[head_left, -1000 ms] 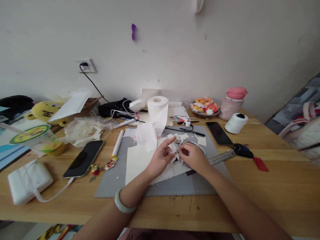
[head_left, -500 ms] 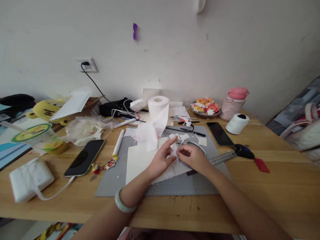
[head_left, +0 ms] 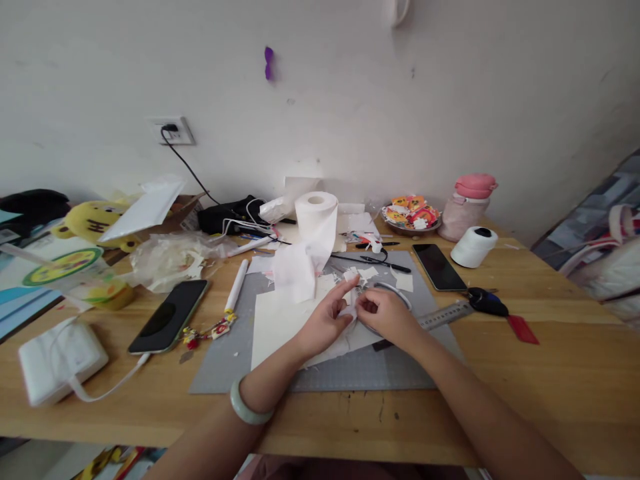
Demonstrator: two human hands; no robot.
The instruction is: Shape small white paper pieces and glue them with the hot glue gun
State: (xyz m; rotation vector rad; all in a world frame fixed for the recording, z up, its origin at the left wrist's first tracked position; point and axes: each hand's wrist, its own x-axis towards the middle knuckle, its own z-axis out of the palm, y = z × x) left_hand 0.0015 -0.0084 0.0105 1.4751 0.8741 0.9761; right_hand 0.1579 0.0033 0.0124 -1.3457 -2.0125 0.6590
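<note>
1. For the clock, I put the two hands in the centre, with 12 o'clock toward the wall [head_left: 350, 100].

2. The white piece [head_left: 349, 311] is in the centre, between the hands, above the mat [head_left: 220, 367]. It is thin and soft, maybe tissue; its full shape is hidden.

3. The left hand [head_left: 325, 317] has thumb and forefinger spread apart, and the piece is between them. The other fingers are curled; whether they grip, I cannot tell. Probably this hand gives support.

4. The right hand [head_left: 387, 312] has its fingertips drawn together at the 3 o'clock edge of the piece. It seems to pinch it, a grip that suits such thin material.

5. Under the hands is a cream sheet [head_left: 280, 327] on the mat, which probably protects the tabletop [head_left: 550, 400].

6. The roll [head_left: 315, 223] stands upright at 11 o'clock, with its loose end lying toward the hands, perhaps for easy reach.

7. At 9 o'clock a phone [head_left: 167, 317] is joined by a white cable [head_left: 107, 393] to a white box [head_left: 63, 363], presumably for charging.

8. The ruler [head_left: 445, 315] at 3 o'clock carries marks, too small for reading. The packets [head_left: 410, 212] at 1 o'clock and the cup lid [head_left: 63, 265], toward 9 o'clock, have coloured print, but I can read no brand.
</note>
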